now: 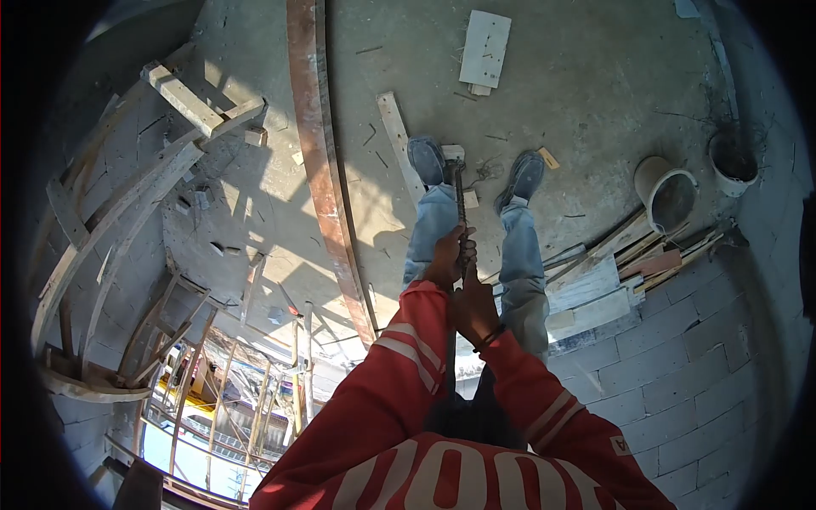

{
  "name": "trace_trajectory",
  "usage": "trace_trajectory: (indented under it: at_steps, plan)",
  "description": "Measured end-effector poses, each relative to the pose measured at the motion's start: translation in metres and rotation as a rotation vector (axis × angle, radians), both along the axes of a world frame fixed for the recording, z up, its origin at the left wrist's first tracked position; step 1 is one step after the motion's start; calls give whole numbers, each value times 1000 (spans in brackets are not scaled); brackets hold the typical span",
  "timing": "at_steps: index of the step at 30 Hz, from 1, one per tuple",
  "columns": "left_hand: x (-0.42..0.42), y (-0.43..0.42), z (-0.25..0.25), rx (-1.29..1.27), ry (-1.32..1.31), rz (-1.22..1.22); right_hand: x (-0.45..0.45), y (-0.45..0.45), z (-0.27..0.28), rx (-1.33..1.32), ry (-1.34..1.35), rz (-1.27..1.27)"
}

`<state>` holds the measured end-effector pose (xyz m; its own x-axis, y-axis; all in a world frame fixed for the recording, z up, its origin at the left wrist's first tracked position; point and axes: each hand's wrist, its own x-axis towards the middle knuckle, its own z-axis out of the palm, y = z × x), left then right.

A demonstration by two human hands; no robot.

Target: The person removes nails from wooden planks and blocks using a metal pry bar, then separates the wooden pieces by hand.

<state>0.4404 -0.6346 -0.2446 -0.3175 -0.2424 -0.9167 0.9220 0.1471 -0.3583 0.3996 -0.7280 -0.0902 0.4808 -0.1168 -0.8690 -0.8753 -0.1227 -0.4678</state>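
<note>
Both of my hands are wrapped round a long dark metal bar [460,191] that runs down between my legs. My left hand [445,257] is closed on it, beside my knee. Just below, my right hand [474,308] is closed round the same bar. The bar's far end rests at a small pale wood block [453,153] on the floor between my shoes. Another small block [471,199] lies beside the bar. A pale plank [398,140] lies by the shoe on the left.
A long rusty beam [319,161] crosses the floor at left. A white board [485,51] lies ahead. Two buckets [653,183] and stacked wood strips [654,255] are at right, by a block wall [680,365]. Wooden framing [110,212] stands at left, above an opening with poles.
</note>
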Motion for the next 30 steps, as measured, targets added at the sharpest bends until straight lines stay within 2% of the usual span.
trace_trajectory:
  at_steps: [2, 3, 4, 6, 10, 15, 18, 20, 22, 23, 25, 26, 28, 30]
  plan:
    - [1, -31, 14, 95, -65, 0, 16, -8, 0, -74, 121, 62]
    - [-4, -41, 20, 160, -99, 83, 21, -26, 3, -14, 155, 37]
    - [-10, -52, 19, 220, -139, 175, 8, -34, -2, -29, 66, 63]
    - [-20, -74, 16, 247, -133, 209, 7, -68, -2, -58, -37, 329]
    - [-22, -94, 25, 321, -152, 260, 21, -96, 10, -21, -45, 265]
    - [-14, -98, 32, 347, -164, 197, 28, -95, 15, -25, 122, 160]
    - [-62, -136, -6, 434, -162, 95, -12, -153, -11, 87, 43, 186]
    - [-113, -153, -17, 94, -455, -24, -38, -206, -28, 163, 128, 338]
    - [-242, -125, -105, -30, -722, 494, -29, -218, -29, 179, 64, 352]
    - [-209, -120, -79, 59, -665, 341, -35, -199, -23, 196, 63, 338]
    - [-125, -114, -36, 252, -477, -14, -43, -156, -21, 9, -124, 207]
    - [-93, -111, -15, 310, -429, -126, -49, -132, -21, 22, -67, 121]
    - [-63, -93, 1, 344, -439, -205, -69, -81, -23, -17, -17, 5]
    - [-70, -66, -1, 376, -400, -301, -80, -42, -24, -26, -14, -76]
